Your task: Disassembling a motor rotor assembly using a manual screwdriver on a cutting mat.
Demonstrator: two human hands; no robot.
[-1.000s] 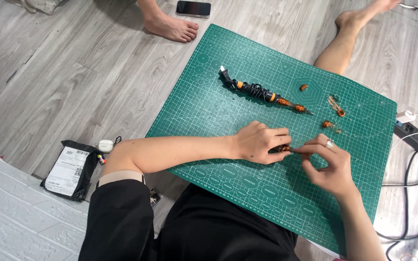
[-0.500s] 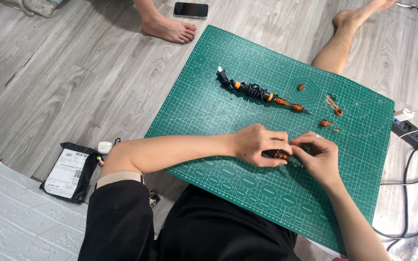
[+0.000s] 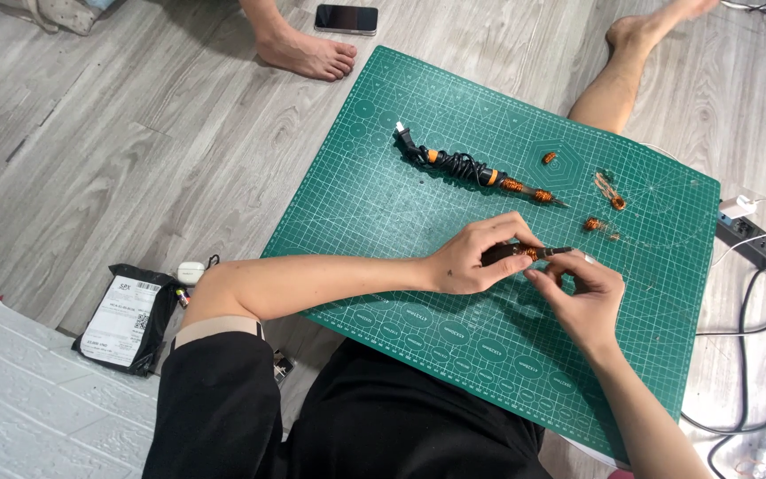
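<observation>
Both hands meet mid-mat: your left hand [image 3: 476,257] grips a small tool [image 3: 525,254]; right hand [image 3: 582,293] pinches its tip. Next calls for steady, fine fingers.

The person wears a black short-sleeved top with a pale band at the sleeve hem, and black bottoms. Both forearms, the left hand [image 3: 476,257] and right hand [image 3: 582,297] are bare; no rings or watch show.
</observation>
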